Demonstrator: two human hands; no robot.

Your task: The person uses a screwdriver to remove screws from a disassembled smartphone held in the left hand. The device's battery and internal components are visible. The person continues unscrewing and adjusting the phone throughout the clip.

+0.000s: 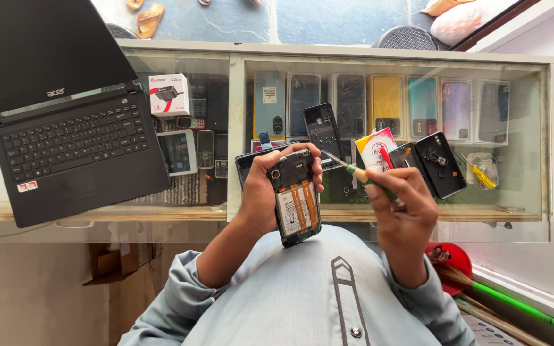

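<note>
Head view: left hand [265,189] grips an opened smartphone [295,197], back cover already off, battery and board exposed; right hand [400,204] just beside it clasps a green-handled screwdriver [361,175], tip at the phone's upper edge. Glass display surface [520,138] beyond the hands holds a loose back cover [322,131]; internal parts remain fitted.

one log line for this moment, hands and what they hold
left hand: holds opened phone, back off | right hand: holds screwdriver, tip at phone's top edge | under: glass counter
</note>
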